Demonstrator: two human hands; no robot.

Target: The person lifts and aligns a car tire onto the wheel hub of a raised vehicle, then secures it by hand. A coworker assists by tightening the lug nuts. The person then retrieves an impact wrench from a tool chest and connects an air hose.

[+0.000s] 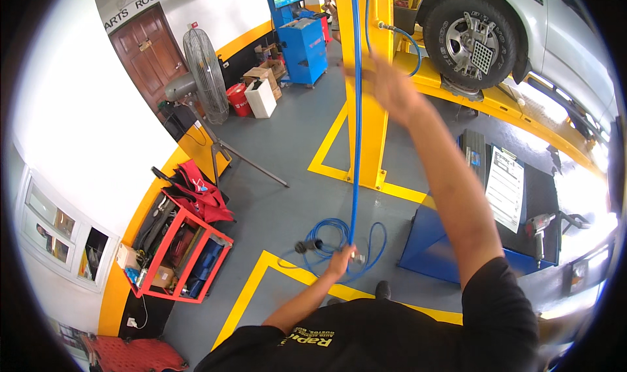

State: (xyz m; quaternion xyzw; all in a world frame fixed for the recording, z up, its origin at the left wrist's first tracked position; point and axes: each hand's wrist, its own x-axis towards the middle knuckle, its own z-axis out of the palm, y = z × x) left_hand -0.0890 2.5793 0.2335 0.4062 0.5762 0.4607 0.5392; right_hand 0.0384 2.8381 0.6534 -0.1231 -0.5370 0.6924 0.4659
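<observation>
A blue air hose runs down in front of a yellow lift post. My left hand is closed around its lower part, near my body. A metal fitting shows beside that hand. To the hand's left is a dark cylindrical piece; whether the hand holds it I cannot tell. Loose coils of blue hose lie on the floor below. My right hand is raised by the post, blurred, its fingers stretched out and apart close to the upper hose. I see no grip on the hose there.
A blue cabinet with a clipboard and an impact wrench stands right. Behind it, a silver vehicle's wheel rests on the yellow lift. Left are a red tool cart and a fan whose stand leg juts across the floor.
</observation>
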